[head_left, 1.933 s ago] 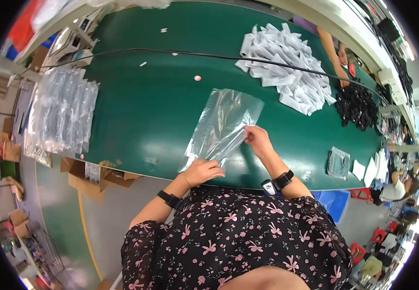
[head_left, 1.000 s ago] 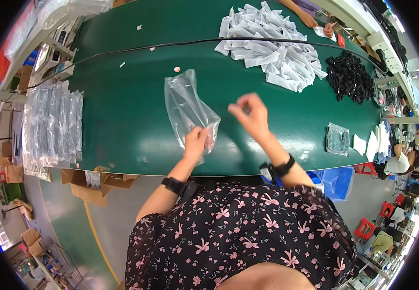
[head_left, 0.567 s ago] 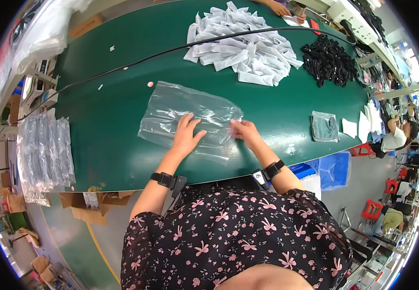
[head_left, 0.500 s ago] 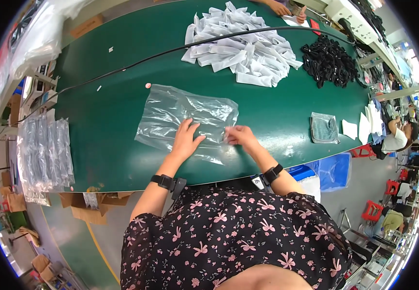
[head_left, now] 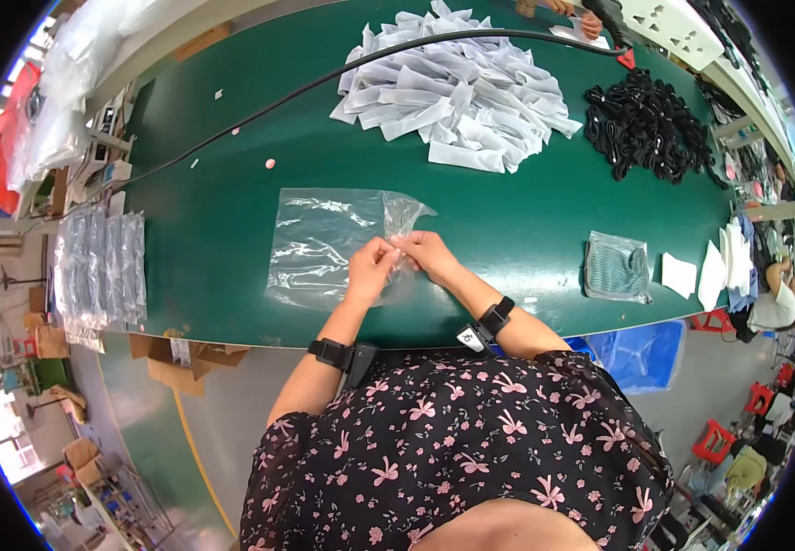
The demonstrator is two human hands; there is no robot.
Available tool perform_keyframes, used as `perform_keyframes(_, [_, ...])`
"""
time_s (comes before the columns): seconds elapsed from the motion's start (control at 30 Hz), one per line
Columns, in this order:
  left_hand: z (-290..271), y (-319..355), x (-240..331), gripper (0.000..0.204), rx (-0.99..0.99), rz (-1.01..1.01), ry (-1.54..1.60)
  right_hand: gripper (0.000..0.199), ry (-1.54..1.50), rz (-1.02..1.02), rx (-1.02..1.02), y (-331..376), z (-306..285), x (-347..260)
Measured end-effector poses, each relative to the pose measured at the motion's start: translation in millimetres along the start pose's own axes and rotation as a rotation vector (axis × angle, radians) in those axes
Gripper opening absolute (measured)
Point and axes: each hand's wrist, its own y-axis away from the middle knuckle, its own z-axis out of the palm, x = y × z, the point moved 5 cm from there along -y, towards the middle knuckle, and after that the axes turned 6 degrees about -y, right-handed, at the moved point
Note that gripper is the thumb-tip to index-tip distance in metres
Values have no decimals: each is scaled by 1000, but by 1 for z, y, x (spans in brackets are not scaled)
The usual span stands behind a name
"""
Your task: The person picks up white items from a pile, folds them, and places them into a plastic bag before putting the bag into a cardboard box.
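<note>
A clear plastic bag [head_left: 319, 234] lies flat on the green table in front of me, its right end lifted and crumpled. My left hand [head_left: 372, 266] pinches the bag near that right end. Close beside it, almost touching, my right hand [head_left: 425, 253] grips the bag's edge between thumb and fingers. Nothing shows inside the bag. Farther right on the table lies a clear bag with a green striped item [head_left: 617, 267] in it.
At the back is a heap of white sleeves [head_left: 466, 92], with a pile of black cables [head_left: 650, 127] to its right. Filled plastic packs [head_left: 99, 266] lie at the left. A black cable [head_left: 306, 87] arches across. Another person's hand [head_left: 590, 25] is at the far edge. A blue bin [head_left: 641, 356] stands below.
My left hand has gone from lying spread on the bag to pinching it. My right hand has moved left to meet it, and the bag's right end is now gathered.
</note>
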Motion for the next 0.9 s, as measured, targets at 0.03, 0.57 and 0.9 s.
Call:
perform_keyframes(0.03, [-1, 1, 0, 13, 55, -1, 109, 34, -51, -12, -28, -1, -2, -2])
perform_keyframes(0.57, [-32, 34, 46, 4, 489, 107, 468, 31, 1013, -971, -103, 24, 50, -48])
perform_keyframes(0.9, [-70, 38, 34, 18, 126, 543, -1298, 27, 906, -351, -872, 11, 35, -69])
